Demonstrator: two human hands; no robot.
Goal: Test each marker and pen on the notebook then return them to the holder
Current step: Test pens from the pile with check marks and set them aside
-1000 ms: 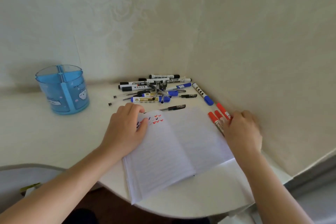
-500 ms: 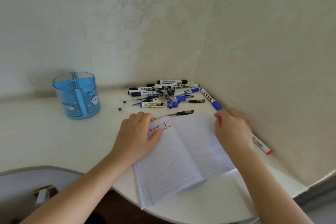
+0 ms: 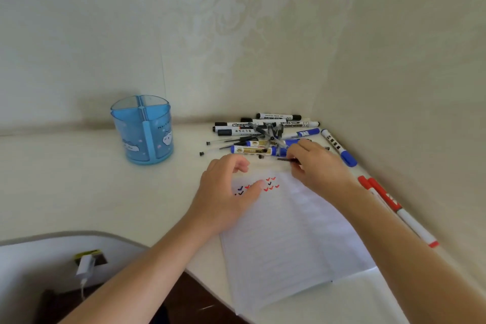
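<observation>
I see the right hand pinching a thin black pen just past the top edge of the open notebook; the left hand rests on the left page, fingers loosely curled, holding nothing, thumb beside the tick marks; the heap of markers lies behind; the blue holder stands well apart on the left; two red markers lie along the wall.

Your holder is translucent blue plastic with a glossy wall, and the markers have smooth, shiny plastic barrels. The notebook in front of you is matt lined paper, lying on a smooth off-white tabletop below wallpaper with a raised pattern.
</observation>
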